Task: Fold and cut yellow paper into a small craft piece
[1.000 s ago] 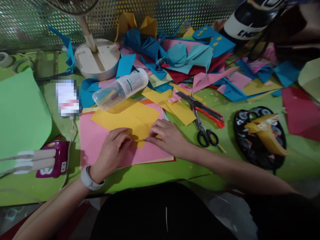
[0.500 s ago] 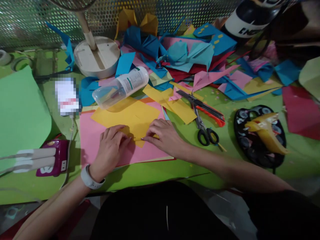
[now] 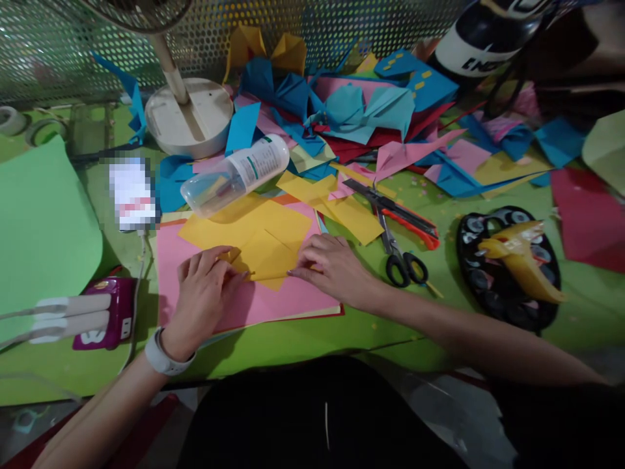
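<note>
A single camera, worn on the person's head, looks forward and steeply down over the desk (image 3: 303,339). It sits close above the work: the left forearm (image 3: 110,417) and right forearm (image 3: 454,335) enter from below at either side, and the person's dark top (image 3: 293,417) fills the lower middle. The yellow paper (image 3: 268,254) lies near the view's centre, and the perforated panel (image 3: 58,62) behind the desk crosses its upper edge.

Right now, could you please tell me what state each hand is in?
Left hand: closed, pinching the folded yellow paper at its near edge.
Right hand: closed, pinching the same paper farther right.
</note>
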### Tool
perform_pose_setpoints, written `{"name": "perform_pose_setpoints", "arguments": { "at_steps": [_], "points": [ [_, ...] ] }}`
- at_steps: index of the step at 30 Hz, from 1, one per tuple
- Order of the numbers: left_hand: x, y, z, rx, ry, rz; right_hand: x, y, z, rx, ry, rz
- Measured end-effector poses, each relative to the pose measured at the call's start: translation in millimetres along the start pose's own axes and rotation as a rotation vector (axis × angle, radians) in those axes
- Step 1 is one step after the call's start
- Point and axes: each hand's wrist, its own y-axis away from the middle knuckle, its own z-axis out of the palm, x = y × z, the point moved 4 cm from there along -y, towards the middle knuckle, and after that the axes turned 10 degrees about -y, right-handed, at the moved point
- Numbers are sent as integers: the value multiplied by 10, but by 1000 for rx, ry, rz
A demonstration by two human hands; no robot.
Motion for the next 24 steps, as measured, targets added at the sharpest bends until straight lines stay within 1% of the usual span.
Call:
{"name": "perform_pose_setpoints", "arguments": {
  "at_steps": [11, 17, 24],
  "points": [
    [-105, 34, -23, -17, -91, -28, 88, 64, -54, 25, 26, 3],
    [-166, 93, -70, 38, -110, -57, 103, 84, -39, 48, 23, 9],
    [-287, 187, -104, 29, -135, -80, 118, 82, -25, 39, 18, 20]
  ]
}}
